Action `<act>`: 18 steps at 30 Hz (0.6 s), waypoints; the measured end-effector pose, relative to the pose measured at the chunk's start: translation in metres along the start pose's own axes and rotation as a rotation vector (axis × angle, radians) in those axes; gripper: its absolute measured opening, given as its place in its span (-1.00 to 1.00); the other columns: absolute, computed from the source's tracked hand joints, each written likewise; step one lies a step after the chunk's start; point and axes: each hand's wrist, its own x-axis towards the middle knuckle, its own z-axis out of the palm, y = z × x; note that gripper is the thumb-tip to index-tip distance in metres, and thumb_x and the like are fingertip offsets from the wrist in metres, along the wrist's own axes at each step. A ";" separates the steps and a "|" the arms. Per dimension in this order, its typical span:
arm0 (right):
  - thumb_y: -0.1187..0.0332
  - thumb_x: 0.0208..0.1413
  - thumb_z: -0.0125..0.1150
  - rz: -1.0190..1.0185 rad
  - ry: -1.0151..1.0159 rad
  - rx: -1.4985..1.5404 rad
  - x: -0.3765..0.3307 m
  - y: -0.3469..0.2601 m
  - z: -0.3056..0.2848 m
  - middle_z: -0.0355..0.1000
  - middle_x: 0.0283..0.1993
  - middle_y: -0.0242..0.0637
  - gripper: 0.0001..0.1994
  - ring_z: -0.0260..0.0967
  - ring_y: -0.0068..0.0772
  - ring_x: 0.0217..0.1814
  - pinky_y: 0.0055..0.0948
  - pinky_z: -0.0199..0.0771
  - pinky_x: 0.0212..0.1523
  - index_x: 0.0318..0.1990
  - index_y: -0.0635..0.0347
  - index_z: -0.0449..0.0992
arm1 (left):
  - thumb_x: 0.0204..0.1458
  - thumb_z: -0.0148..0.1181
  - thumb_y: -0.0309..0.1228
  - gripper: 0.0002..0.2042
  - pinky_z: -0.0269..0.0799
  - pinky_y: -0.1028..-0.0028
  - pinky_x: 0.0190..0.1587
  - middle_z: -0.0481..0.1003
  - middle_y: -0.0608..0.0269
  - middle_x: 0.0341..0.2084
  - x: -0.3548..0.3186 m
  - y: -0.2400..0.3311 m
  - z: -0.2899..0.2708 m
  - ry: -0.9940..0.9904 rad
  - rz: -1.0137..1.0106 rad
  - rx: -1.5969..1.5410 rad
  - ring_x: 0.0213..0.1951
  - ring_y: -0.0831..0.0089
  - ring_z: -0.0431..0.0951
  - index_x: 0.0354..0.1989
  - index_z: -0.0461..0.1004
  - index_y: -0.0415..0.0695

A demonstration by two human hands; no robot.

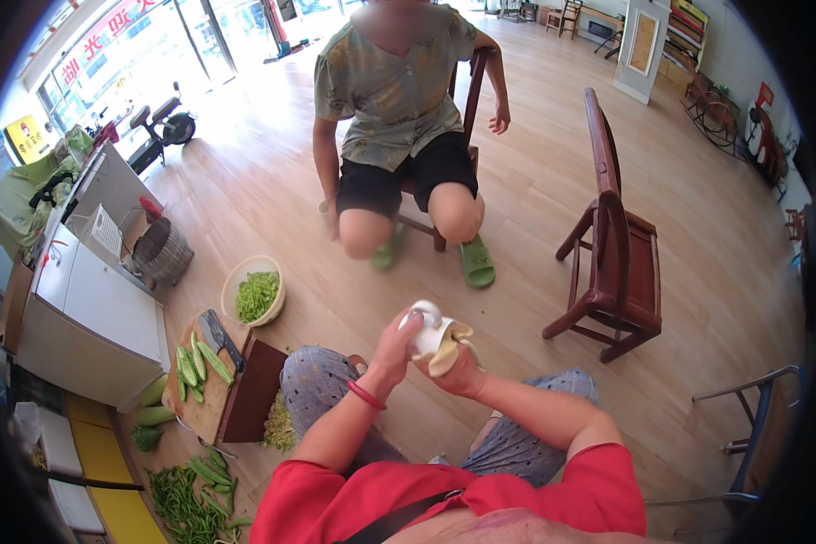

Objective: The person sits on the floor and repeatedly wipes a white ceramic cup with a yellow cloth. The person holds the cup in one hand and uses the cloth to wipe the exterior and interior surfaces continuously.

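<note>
In front of my lap both of my hands hold a white, rounded thing [434, 335] with pale tan, curling flaps at its lower right. Its kind I cannot make out. My left hand [393, 351], a red band on its wrist, grips the white upper left side with the thumb on top. My right hand [461, 375] is closed round the tan flaps from below, its fingers partly hidden. To the left, cut green gourds or cucumbers [191, 364] and a dark cleaver [221, 339] lie on a wooden cutting board [210, 410].
A cream bowl [282, 297] of green shreds stands beyond the board. Green peppers [186, 500] lie on the floor at the lower left. A person [394, 100] in green slippers sits facing me. An unoccupied wooden chair [621, 263] stands to the right, a white cabinet [95, 322] to the left.
</note>
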 end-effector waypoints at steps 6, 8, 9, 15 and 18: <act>0.31 -0.01 0.16 0.328 0.242 0.538 0.007 -0.019 0.023 0.46 -0.24 -0.21 -0.73 0.43 -0.24 -0.18 -0.35 0.41 -0.15 -0.15 0.20 0.44 | 0.10 -0.01 -0.26 -0.63 0.42 0.45 -0.16 0.44 0.23 -0.26 0.011 -0.006 -0.008 -0.129 0.020 -0.217 -0.21 0.49 0.46 -0.01 0.30 -0.27; 0.29 -0.05 0.20 0.064 0.171 0.154 0.005 -0.011 0.028 0.46 -0.19 -0.20 -0.69 0.42 -0.19 -0.11 -0.31 0.38 -0.07 -0.14 0.19 0.44 | 0.10 0.00 -0.27 -0.68 0.42 0.46 -0.20 0.45 0.24 -0.33 0.007 -0.002 -0.017 -0.044 -0.067 -0.184 -0.27 0.49 0.48 -0.09 0.35 -0.26; 0.28 -0.07 0.22 -0.016 0.116 0.083 0.002 -0.004 0.029 0.45 -0.18 -0.20 -0.67 0.42 -0.18 -0.11 -0.31 0.38 -0.07 -0.13 0.18 0.44 | 0.09 0.00 -0.27 -0.70 0.43 0.46 -0.22 0.45 0.25 -0.36 0.004 0.003 -0.017 -0.005 -0.112 -0.168 -0.30 0.49 0.48 -0.14 0.37 -0.25; 0.33 -0.03 0.20 0.073 0.051 0.223 -0.007 -0.025 0.015 0.43 -0.12 -0.18 -0.69 0.42 -0.19 -0.11 -0.34 0.41 -0.11 -0.11 0.18 0.42 | 0.09 0.01 -0.24 -0.66 0.38 0.46 -0.12 0.44 0.21 -0.23 -0.030 -0.002 -0.015 -0.027 -0.032 -0.121 -0.21 0.46 0.46 -0.09 0.35 -0.25; 0.36 -0.03 0.20 0.457 0.189 0.795 -0.011 -0.042 0.019 0.44 -0.15 -0.18 -0.67 0.42 -0.24 -0.12 -0.38 0.41 -0.13 -0.07 0.21 0.40 | 0.09 0.01 -0.23 -0.62 0.33 0.46 -0.05 0.41 0.20 -0.15 -0.041 -0.014 -0.018 -0.052 0.115 -0.025 -0.12 0.46 0.43 -0.03 0.32 -0.25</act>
